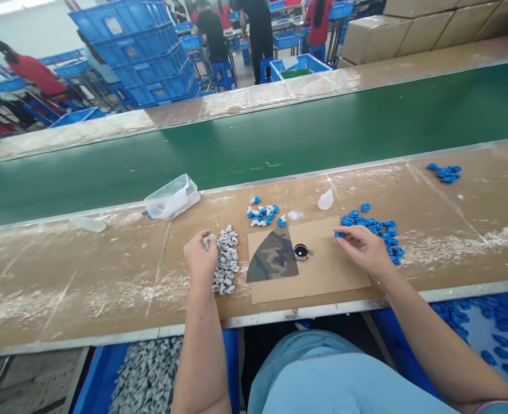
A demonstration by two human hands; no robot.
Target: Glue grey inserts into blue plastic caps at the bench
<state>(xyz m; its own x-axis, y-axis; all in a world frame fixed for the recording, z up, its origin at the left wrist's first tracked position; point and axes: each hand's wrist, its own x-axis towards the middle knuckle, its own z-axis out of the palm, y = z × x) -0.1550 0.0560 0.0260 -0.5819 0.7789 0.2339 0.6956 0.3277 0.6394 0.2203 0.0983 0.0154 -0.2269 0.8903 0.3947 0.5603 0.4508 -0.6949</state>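
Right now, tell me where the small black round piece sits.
In the head view, the black round piece lies on the cardboard sheet, beside the camouflage patch, between the left hand and right hand.

Two hands [200, 259], three blue-part piles [377, 230], one grey-part pile [227, 261], one clear tub [172, 197].

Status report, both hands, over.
Left hand picking from grey parts pile. Right hand pinching a blue cap beside blue caps pile. Nothing between them.
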